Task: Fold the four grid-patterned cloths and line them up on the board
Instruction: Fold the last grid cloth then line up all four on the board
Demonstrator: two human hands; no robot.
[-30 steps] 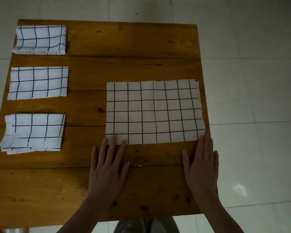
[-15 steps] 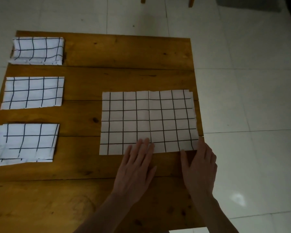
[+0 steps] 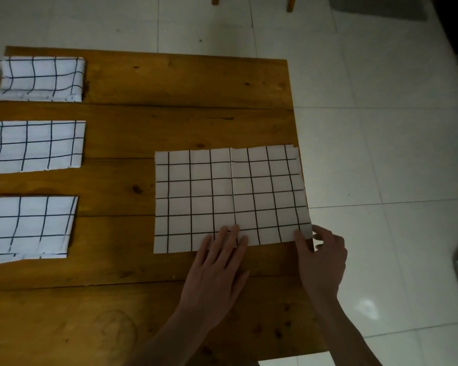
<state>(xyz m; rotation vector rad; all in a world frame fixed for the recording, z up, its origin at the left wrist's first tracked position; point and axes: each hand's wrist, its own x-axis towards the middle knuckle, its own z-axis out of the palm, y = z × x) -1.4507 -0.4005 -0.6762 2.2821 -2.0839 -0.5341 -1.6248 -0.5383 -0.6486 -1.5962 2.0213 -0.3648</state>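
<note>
My left hand [image 3: 217, 262] lies flat on the half-folded cloth [image 3: 230, 196], right hand [image 3: 321, 257] pinching its lower-right corner at the desk [image 3: 169, 122] edge, where layers may slip.

The left hand [image 3: 217, 268] lies flat, palm down, fingers straight and close together. The right hand [image 3: 321, 257] has curled fingers, thumb extended forward.

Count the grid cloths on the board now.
4: three folded along the left edge, far, middle, near; one larger cloth right of centre. None visibly hidden.
</note>
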